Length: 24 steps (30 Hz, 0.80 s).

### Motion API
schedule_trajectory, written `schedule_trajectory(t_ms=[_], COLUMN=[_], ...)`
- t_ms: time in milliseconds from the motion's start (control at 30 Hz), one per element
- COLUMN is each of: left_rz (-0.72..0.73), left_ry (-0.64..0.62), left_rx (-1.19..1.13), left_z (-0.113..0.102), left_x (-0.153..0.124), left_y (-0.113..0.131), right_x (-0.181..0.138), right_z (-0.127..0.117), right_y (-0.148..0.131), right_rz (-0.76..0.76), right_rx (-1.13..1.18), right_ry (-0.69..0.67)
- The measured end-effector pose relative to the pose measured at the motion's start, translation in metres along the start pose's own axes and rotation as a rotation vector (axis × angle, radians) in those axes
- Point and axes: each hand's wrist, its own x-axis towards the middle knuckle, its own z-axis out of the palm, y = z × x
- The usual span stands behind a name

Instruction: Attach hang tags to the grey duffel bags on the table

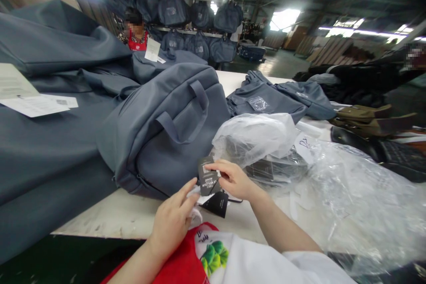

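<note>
My right hand is closed, thumb and index finger pinching a dark grey hang tag with pale printing. Beside it, my left hand has its fingertips curled together at the edge of a white tag, which lies under the grey one. A black tag hangs below these, with a thin black loop at its right. Just behind my hands, a blue-grey bag with two short handles leans on the white table. Where the tags attach is hidden.
Clear plastic wrapping spreads over the table's right side, beside a plastic-wrapped bundle. More blue-grey bags pile up at left, with paper tags on them. A person in red is across the table. Several bags hang behind.
</note>
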Motion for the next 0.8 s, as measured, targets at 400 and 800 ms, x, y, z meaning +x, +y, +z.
schedule_trajectory(t_ms=[400, 800], left_rz=[-0.105, -0.302], left_ry=[0.113, 0.018], left_rx=[-0.253, -0.187], left_z=[-0.006, -0.002], left_x=[0.000, -0.001], left_y=[-0.007, -0.021], right_x=[0.016, 0.014], right_z=[0.027, -0.002], right_y=[0.018, -0.001], right_rz=[0.194, 0.066], right_rx=[0.565, 0.202], right_ry=[-0.457, -0.187])
